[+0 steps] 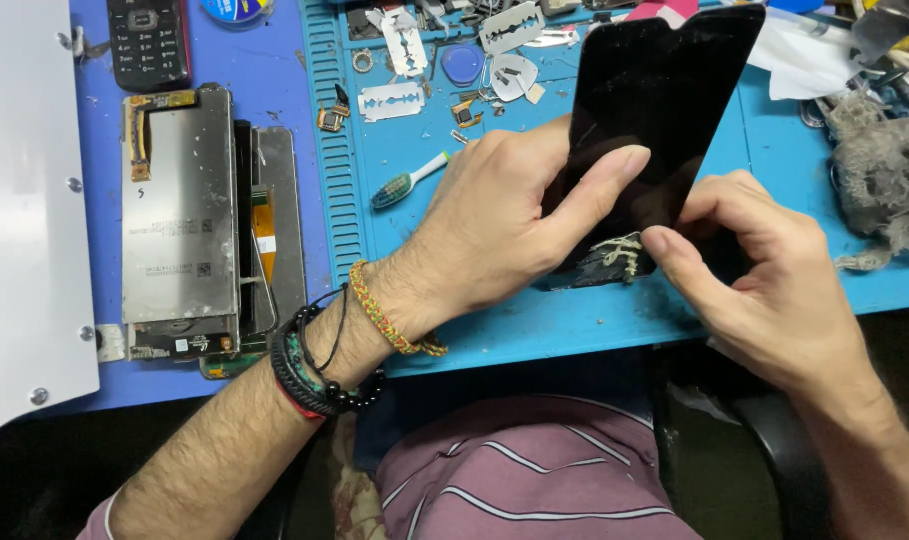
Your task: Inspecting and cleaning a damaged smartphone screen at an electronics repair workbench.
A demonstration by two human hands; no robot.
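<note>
We see bare blue mat [534, 330] open along the near edge, left of the hands. Far across the mat, razor blades [391, 100] and small parts crowd the way. A toothbrush [406, 182] lies beside the left hand [494, 225]. Dismantled phone panels [179, 210] block the left tabletop; grey fluff [879, 175] fills the right.

Left hand [494, 225] at frame centre, forearm rising from lower left, wrist banded with bracelets, thumb stretched right, fingers curled in a closed grip, right hand [759, 285] right of centre, forearm from lower right, thumb and fingertips pinched together
</note>
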